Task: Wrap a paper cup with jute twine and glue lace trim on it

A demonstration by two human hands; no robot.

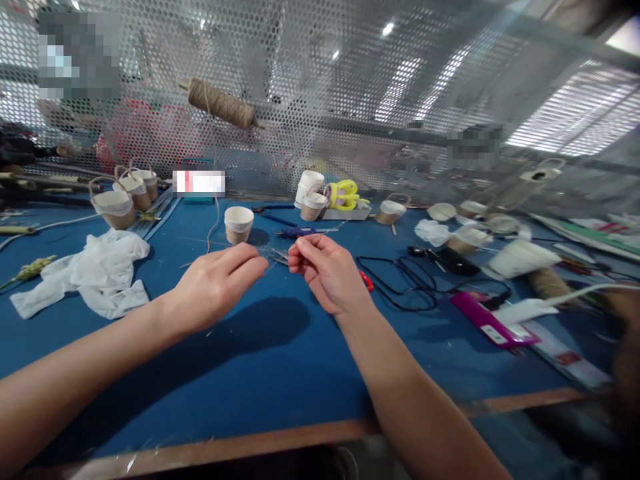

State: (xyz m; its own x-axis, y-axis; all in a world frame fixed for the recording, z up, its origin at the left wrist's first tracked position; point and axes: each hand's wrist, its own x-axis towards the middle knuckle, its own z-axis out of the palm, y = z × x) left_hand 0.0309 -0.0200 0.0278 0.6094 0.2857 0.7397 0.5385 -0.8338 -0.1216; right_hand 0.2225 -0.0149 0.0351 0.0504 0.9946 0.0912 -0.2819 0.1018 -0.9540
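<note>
Above the middle of the blue table, my left hand (pixel 217 285) is closed, with its fingers pressed together. My right hand (pixel 327 272) faces it in a pinch. A faint thin strand seems to show in the gap between them, but what either hand holds is too small to make out. Just beyond my left hand stands a small brown cup with a white lining (pixel 239 225). A blue glue gun (pixel 297 233) lies behind my right hand. Red-handled scissors (pixel 367 281) are partly hidden by that hand.
White cloth (pixel 95 270) lies crumpled at left, near several handled cups (pixel 116 210). A twine spool (pixel 220 103) hangs on the perforated metal screen (pixel 300 80). At right are a black cable (pixel 413 283), a purple power strip (pixel 493 320) and more cups (pixel 470 237).
</note>
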